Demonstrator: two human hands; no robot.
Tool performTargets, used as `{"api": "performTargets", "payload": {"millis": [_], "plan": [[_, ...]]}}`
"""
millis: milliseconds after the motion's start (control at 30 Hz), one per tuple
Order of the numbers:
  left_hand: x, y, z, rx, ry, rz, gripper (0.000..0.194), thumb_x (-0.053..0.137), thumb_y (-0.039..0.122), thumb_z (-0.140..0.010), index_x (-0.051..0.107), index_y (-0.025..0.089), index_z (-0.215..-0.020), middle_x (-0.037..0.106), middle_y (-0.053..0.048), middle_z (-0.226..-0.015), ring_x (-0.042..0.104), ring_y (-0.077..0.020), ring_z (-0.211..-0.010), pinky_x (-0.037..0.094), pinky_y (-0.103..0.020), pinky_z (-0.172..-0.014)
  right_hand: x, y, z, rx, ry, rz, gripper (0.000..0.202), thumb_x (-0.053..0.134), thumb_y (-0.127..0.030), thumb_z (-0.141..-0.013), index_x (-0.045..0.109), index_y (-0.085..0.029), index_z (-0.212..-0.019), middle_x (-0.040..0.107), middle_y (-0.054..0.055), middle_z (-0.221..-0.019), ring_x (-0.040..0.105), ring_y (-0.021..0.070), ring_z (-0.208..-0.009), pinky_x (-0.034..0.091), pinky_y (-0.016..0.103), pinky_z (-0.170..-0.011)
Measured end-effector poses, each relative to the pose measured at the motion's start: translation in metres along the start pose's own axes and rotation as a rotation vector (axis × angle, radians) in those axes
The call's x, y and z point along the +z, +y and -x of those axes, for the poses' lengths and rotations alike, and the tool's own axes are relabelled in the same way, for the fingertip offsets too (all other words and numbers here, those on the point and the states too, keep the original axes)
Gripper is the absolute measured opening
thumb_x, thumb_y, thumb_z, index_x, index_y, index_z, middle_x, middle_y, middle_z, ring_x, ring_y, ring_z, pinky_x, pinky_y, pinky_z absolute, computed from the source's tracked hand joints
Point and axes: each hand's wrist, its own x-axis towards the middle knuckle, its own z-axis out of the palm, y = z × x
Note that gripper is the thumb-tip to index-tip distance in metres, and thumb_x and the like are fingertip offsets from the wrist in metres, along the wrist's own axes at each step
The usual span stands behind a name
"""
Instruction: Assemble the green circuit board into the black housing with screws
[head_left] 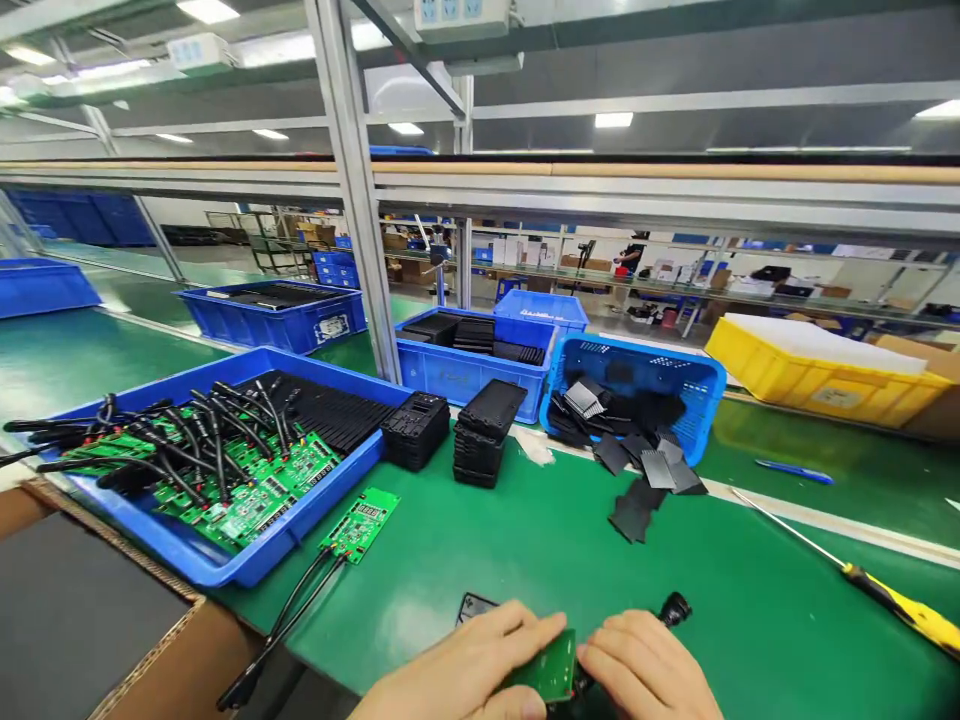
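At the bottom of the head view, my left hand (480, 660) is closed on a green circuit board (556, 668), its thumb and fingers along the left side. My right hand (649, 660) is closed at the board's right edge, around a black cable that runs from it; a black connector end (675, 608) sticks out beyond the fingers. Behind my left hand a black plastic housing (474, 606) lies on the bench, mostly covered. Another circuit board (365, 522) with black cables lies to the left, beside the tray.
A blue tray (300, 525) of cabled boards and black housings stands left. Stacked black housings (484, 440) stand ahead. A blue basket (709, 395) spills dark plates (637, 508). At right lie a yellow screwdriver (900, 608) and a blue pen (793, 472); a metal post (360, 200) rises behind the tray.
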Motion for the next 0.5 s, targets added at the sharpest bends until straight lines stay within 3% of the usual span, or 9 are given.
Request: {"api": "performTargets", "payload": {"millis": [100, 200, 367, 500], "plan": [[0.021, -0.013, 0.004, -0.092, 0.048, -0.158, 0.061, 0.053, 0.05, -0.095, 0.034, 0.026, -0.147, 0.054, -0.012, -0.13, 0.055, -0.0274, -0.117, 0.048, -0.043, -0.101, 0.003, -0.002, 0.008, 0.0, -0.037, 0.055, 0.035, 0.032, -0.017, -0.104, 0.064, -0.015, -0.088, 0.069, 0.002, -0.071, 0.064, 0.0123, -0.065, 0.052, 0.028, -0.075], [0.035, -0.025, 0.004, -0.038, 0.097, -0.292, 0.061, 0.063, 0.045, -0.091, 0.038, 0.023, -0.143, 0.054, -0.013, -0.127, 0.053, -0.0291, -0.116, 0.046, -0.051, -0.103, 0.01, -0.008, 0.019, 0.025, -0.073, 0.093, 0.041, 0.025, -0.01, -0.104, 0.063, -0.015, -0.089, 0.07, 0.001, -0.076, 0.065, 0.0131, -0.072, 0.047, 0.03, -0.086], [0.044, -0.039, 0.004, 0.068, 0.124, -0.634, 0.081, 0.081, 0.049, -0.072, 0.045, 0.015, -0.136, 0.057, -0.017, -0.118, 0.053, -0.0384, -0.118, 0.039, -0.072, -0.101, 0.026, -0.023, 0.041, 0.106, -0.183, 0.15, 0.041, 0.025, -0.014, -0.104, 0.061, -0.016, -0.085, 0.063, 0.001, -0.067, 0.055, 0.0142, -0.056, 0.039, 0.029, -0.057], [0.047, -0.047, 0.006, 0.132, 0.101, -0.729, 0.088, 0.084, 0.054, -0.063, 0.048, 0.014, -0.133, 0.06, -0.017, -0.113, 0.053, -0.0404, -0.119, 0.038, -0.075, -0.099, 0.041, -0.029, 0.06, 0.196, -0.247, 0.094, 0.032, 0.033, -0.018, -0.103, 0.06, -0.016, -0.086, 0.058, 0.001, -0.068, 0.051, 0.0152, -0.057, 0.034, 0.029, -0.055]]}}
